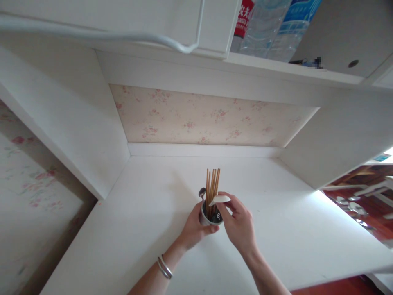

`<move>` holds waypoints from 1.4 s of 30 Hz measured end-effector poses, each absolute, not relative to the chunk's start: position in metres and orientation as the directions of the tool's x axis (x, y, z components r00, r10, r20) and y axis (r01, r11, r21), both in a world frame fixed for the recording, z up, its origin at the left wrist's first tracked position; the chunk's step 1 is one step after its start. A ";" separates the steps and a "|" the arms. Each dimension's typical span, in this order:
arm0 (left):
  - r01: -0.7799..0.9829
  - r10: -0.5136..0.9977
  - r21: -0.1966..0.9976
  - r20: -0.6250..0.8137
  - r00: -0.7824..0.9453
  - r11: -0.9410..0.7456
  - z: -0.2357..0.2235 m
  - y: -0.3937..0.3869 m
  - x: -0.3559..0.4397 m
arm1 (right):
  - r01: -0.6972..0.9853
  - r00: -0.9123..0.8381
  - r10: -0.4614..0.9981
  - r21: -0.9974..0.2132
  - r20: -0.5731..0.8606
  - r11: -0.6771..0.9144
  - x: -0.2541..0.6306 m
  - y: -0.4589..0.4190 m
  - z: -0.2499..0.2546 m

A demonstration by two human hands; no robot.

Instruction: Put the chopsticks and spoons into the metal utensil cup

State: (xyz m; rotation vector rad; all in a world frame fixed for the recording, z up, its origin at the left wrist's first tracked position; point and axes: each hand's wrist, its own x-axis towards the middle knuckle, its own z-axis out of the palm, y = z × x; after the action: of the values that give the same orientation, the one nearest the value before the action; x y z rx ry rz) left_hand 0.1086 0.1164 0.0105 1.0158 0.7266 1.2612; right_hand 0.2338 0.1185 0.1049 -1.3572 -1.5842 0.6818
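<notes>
A small metal utensil holder (205,217) stands on the white desk (147,229). Several wooden chopsticks (212,186) and a metal spoon (202,193) stick up out of it. My left hand (193,230) wraps round the holder's side and grips it. My right hand (238,223) pinches a white ceramic spoon (220,199) just above the holder's rim, beside the chopsticks. Silver bangles (164,267) sit on my left wrist.
The desk sits in a white alcove with a floral back panel (202,119). A shelf above carries plastic water bottles (270,24). A white cable (123,35) runs along the top. At the right, beyond the desk's edge, lie metal spoons (353,207) on a dark red surface.
</notes>
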 end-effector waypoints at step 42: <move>-0.130 0.984 0.985 -0.090 0.154 0.111 -0.023 0.123 0.096 | 0.169 0.137 0.990 -0.985 0.044 0.020 0.304 0.170 0.033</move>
State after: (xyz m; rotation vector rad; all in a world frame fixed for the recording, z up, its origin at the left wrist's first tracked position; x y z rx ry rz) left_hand 0.0964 0.1234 -0.0235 1.1011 1.0474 1.0906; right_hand 0.3040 0.1699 0.0330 -1.3694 -1.2384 0.9967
